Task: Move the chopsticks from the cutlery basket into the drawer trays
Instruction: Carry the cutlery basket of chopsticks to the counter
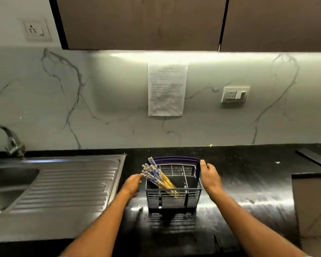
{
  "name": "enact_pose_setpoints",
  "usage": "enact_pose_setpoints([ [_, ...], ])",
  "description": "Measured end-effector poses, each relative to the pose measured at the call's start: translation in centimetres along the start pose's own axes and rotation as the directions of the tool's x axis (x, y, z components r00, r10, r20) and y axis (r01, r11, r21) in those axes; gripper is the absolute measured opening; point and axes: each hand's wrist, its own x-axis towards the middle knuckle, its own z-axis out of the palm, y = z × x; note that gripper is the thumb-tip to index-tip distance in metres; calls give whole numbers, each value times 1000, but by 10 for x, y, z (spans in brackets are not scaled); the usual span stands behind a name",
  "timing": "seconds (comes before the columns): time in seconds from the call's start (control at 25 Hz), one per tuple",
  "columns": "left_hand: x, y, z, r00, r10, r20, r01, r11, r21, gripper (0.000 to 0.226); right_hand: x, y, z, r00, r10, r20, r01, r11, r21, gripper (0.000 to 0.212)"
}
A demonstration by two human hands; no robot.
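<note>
A grey plastic cutlery basket [174, 198] with a purple handle [176, 158] stands on the black countertop in the middle. Several wooden chopsticks [157, 176] with blue-and-white patterned ends lean to the left in its left compartment, sticking out above the rim. My left hand [132, 184] is beside the basket's left wall, fingertips reaching toward the chopstick ends; whether it touches them is unclear. My right hand [209, 176] rests against the basket's right side, thumb at the handle's end. No drawer or drawer tray is in view.
A steel sink [9, 184] with a ribbed drainboard [69, 184] and tap [11, 140] lies to the left. A dark flat object [313, 156] lies at the far right of the black countertop [248, 191]. A paper sheet [166, 89] hangs on the marble backsplash; cabinets overhead.
</note>
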Motion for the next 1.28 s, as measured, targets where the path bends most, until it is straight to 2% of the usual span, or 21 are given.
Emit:
enact_pose_setpoints([
  [0.04, -1, -5, 9, 997, -20, 79, 21, 1000, -10, 23, 1, 9, 4, 999, 42, 18, -43, 998, 42, 78],
  [0.12, -1, -11, 23, 984, -80, 156, 81, 997, 3, 20, -1, 15, 11, 983, 139, 122, -154, 979, 130, 44],
  [0.16, -2, -13, 26, 980, -93, 178, 90, 996, 24, 15, 1, 19, 13, 972, 181, 150, -200, 973, 119, 29],
  [0.2, 1, -15, 28, 980, -92, 175, 93, 996, -1, 10, 4, 23, 18, 969, 195, 153, -211, 972, 101, 24],
  [0.44, 5, -17, 25, 983, -85, 161, 72, 994, 82, 23, 23, 48, 27, 936, 308, 170, -301, 951, -62, 29],
  [0.6, -18, -33, 6, 985, -69, 157, 48, 990, 129, 23, 5, 47, 13, 915, 270, 301, -214, 955, -205, 29],
  [0.68, -42, -50, -5, 993, -52, 110, 39, 992, 122, 23, -12, 48, 8, 890, 242, 386, -156, 958, -240, 30],
  [0.84, -120, -81, -16, 997, -81, 10, 81, 997, 16, 22, -57, 46, -2, 821, 183, 541, -46, 965, -257, 29],
  [0.92, -169, -102, -21, 992, -75, -98, 72, 997, -33, 22, -84, 44, -5, 766, 128, 630, 54, 964, -261, 32],
  [1.04, -256, -135, -31, 973, -53, -225, 22, 990, -141, 15, -132, 49, -4, 615, 77, 784, 154, 964, -216, 40],
  [1.12, -317, -151, -38, 955, -54, -292, -11, 977, -214, 12, -163, 57, 5, 532, 37, 846, 263, 943, -206, 38],
  [1.28, -428, -218, -55, 858, -168, -486, -2, 944, -329, 23, -243, 81, 35, 308, 88, 947, 337, 921, -195, 40],
])
